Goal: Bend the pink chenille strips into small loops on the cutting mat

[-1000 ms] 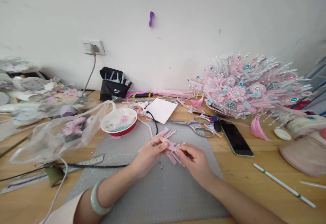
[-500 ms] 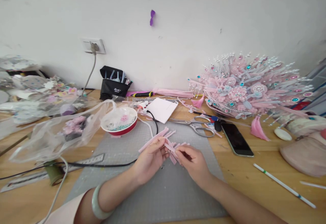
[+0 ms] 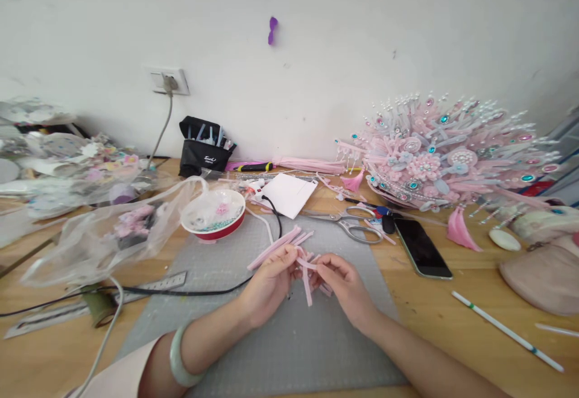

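Note:
Above the grey cutting mat [image 3: 289, 350], my left hand [image 3: 271, 280] pinches a pink fuzzy strip [image 3: 307, 263] between thumb and fingers. The fingers of my right hand [image 3: 346, 286] are closed on the same strip at its right end. One short pink piece [image 3: 308, 289] hangs down between the hands. More pink strips [image 3: 274, 247] lie on the mat just behind my left hand. Some of the pieces between the hands are partly hidden by the fingers.
Behind the hands are scissors [image 3: 348, 223], a white card [image 3: 289, 195] and a red-rimmed bowl of beads [image 3: 233, 229]. A phone [image 3: 423, 247] and a large pink beaded headdress [image 3: 434, 163] stand right. Plastic bags [image 3: 76, 253] and a black cable [image 3: 190, 293] are left.
The strip between my hands has swung to a flatter angle, and a short piece now hangs down below it. My right hand's fingers have shifted slightly. The view has moved a little.

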A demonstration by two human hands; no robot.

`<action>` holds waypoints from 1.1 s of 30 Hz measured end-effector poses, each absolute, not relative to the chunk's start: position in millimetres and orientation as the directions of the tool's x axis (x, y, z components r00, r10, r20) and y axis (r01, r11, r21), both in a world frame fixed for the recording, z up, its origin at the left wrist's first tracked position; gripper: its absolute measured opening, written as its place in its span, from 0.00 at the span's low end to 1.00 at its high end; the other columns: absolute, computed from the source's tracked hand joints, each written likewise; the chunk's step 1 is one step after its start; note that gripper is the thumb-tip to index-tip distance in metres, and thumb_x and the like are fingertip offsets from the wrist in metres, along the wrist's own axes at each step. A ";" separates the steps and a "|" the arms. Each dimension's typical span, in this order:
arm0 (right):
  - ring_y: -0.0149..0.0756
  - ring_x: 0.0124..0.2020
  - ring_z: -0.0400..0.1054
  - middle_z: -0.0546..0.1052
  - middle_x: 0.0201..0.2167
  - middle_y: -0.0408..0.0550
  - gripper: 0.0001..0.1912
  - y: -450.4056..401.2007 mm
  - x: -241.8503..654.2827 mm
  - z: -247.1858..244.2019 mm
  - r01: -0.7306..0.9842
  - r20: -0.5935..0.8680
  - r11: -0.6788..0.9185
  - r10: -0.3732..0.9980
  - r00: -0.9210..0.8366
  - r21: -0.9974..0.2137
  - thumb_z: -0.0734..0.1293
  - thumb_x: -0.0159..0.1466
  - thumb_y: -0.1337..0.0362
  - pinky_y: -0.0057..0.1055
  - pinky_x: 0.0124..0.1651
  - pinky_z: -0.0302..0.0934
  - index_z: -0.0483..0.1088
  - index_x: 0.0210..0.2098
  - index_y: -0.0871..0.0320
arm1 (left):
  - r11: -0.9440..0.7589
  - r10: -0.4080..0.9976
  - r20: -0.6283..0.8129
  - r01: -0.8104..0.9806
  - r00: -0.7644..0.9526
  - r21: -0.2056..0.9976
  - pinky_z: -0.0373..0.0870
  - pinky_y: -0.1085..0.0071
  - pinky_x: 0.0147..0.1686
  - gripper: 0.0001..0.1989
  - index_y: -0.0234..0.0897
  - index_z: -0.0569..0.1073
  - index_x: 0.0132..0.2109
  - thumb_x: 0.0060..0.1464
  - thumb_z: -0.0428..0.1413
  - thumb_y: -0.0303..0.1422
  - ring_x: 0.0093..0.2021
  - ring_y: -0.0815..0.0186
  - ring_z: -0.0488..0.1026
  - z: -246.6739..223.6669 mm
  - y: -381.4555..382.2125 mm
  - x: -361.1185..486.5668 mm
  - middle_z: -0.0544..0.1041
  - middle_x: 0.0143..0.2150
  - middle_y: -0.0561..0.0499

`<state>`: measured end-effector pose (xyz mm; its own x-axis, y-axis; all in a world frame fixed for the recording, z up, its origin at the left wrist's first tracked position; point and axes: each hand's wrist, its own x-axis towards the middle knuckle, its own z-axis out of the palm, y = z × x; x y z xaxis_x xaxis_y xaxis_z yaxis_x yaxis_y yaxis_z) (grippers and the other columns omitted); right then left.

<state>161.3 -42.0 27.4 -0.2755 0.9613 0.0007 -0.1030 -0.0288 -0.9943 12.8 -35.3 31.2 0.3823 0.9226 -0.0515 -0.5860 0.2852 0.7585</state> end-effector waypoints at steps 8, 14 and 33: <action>0.26 0.21 0.61 0.68 0.20 0.39 0.11 -39.7 158.9 30.5 -0.147 -0.086 -0.138 0.944 -0.318 -0.979 0.67 0.53 0.57 0.24 0.26 0.55 0.66 0.28 0.59 | 0.336 0.885 -0.095 -0.483 0.456 0.808 0.60 0.70 0.34 0.10 0.33 0.68 0.27 0.54 0.49 0.31 0.28 0.67 0.68 29.9 -38.7 15.2 0.70 0.24 0.51; 0.24 0.19 0.57 0.65 0.18 0.38 0.11 -37.4 161.1 26.5 -0.145 -0.171 -0.236 0.917 -0.359 -0.961 0.67 0.53 0.58 0.23 0.23 0.51 0.67 0.24 0.61 | 0.388 0.843 -0.102 -0.465 0.529 0.796 0.61 0.69 0.34 0.11 0.33 0.67 0.27 0.54 0.49 0.34 0.29 0.64 0.70 31.4 -39.6 17.2 0.71 0.24 0.50; 0.23 0.18 0.54 0.63 0.16 0.37 0.13 -35.9 162.1 25.3 -0.297 -0.167 -0.307 0.894 -0.416 -0.904 0.69 0.52 0.59 0.22 0.23 0.49 0.65 0.22 0.61 | 0.243 0.898 -0.124 -0.243 0.421 0.939 0.57 0.76 0.22 0.11 0.32 0.70 0.23 0.43 0.59 0.36 0.21 0.72 0.64 33.6 -40.8 22.2 0.73 0.22 0.51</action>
